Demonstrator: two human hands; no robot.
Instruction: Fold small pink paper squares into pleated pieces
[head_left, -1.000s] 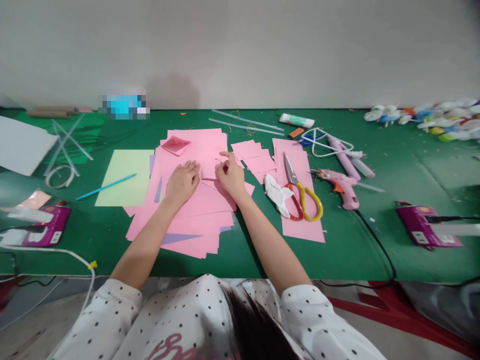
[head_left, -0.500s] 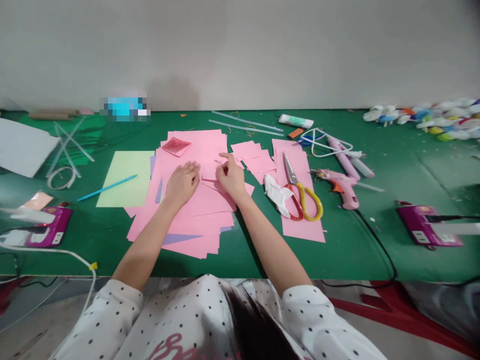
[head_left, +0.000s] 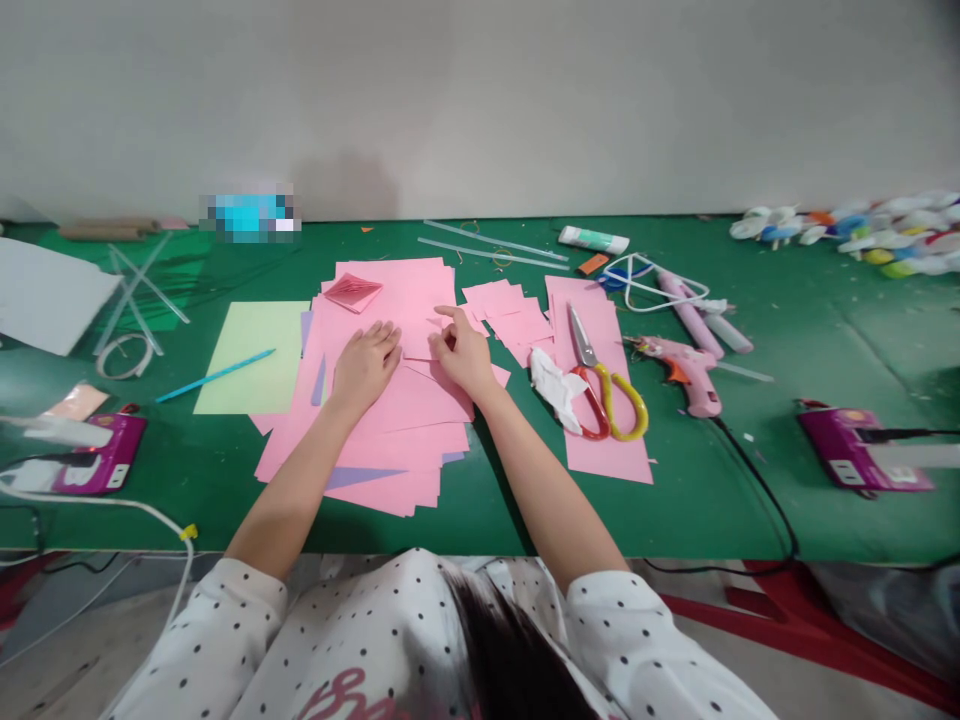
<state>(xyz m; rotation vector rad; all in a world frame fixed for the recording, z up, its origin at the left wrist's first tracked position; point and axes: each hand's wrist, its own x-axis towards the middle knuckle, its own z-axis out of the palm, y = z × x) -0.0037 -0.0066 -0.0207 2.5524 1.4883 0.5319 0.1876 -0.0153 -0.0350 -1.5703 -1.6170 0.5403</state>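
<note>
Now the left hand [head_left: 367, 362] is lying flat, unclenched; the right hand [head_left: 463, 352] is curling, its grip unclear, beside the pink sheet [head_left: 417, 343] between them, seemingly folding, probably needing matched edges next.

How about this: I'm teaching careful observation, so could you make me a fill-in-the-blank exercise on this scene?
1. The paper under the left hand is coloured ____.
2. The stick lying on the pale sheet is coloured ____.
3. The glue gun lies to the ____ of the scissors.

Missing words: pink; blue; right.
</note>
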